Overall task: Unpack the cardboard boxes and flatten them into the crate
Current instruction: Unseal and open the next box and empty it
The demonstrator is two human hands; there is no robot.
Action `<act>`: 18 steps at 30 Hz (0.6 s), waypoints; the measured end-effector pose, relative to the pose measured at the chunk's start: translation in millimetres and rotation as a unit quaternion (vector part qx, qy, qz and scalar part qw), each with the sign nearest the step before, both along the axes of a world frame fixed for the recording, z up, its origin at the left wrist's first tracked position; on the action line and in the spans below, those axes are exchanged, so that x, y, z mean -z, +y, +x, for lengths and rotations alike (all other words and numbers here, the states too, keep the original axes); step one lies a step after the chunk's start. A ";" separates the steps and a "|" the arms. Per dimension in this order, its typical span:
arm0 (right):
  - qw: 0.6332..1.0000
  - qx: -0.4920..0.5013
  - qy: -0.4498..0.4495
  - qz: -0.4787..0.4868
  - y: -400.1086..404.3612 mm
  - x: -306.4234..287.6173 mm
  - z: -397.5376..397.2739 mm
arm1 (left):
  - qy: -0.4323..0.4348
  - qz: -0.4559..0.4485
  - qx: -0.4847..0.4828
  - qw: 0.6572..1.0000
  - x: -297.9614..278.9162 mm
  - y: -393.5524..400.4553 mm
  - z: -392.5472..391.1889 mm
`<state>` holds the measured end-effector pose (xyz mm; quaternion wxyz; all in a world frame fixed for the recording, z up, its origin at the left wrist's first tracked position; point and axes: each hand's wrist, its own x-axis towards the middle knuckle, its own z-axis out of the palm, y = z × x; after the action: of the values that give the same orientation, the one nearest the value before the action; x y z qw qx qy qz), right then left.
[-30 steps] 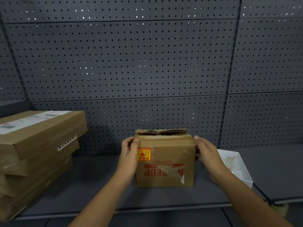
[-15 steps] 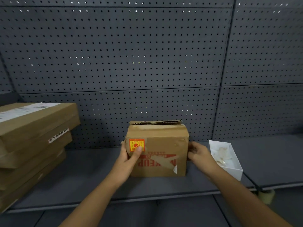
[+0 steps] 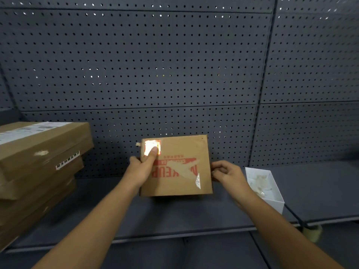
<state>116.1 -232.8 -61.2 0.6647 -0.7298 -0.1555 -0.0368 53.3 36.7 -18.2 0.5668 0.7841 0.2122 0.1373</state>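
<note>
One small cardboard box (image 3: 180, 167) sits in the middle, held between two hands, the left hand (image 3: 140, 168) and the right hand (image 3: 226, 172). At the left stands one stack of flat cardboard boxes (image 3: 38, 167) (four layers show, though the lower ones blur together). One white open tray (image 3: 272, 199) lies at the right. One roll of tape (image 3: 311, 232) sits near the right edge.

The cardboard box (image 3: 180, 167) sits between stacked boxes (image 3: 38, 162) at left and an open tray (image 3: 272, 199) at right, on the shelf (image 3: 320, 191).
</note>
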 end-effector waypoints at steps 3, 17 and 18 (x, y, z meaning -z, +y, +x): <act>1.000 -0.003 0.019 0.003 -0.5 7.3 0.9 | 0.043 -0.004 0.025 0.999 -11.6 -1.2 7.4; 0.999 -0.038 0.027 -0.026 -9.5 35.2 -2.2 | -0.002 0.187 -0.013 0.982 14.2 -2.0 36.3; 0.998 -0.042 0.025 -0.032 -9.7 37.5 -2.1 | -0.002 0.185 -0.013 0.983 14.8 -2.3 37.4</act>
<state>114.0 -242.5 -98.8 0.6454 -0.7445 -0.1702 0.0146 90.7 34.4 -33.0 0.4103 0.8725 0.1921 0.1829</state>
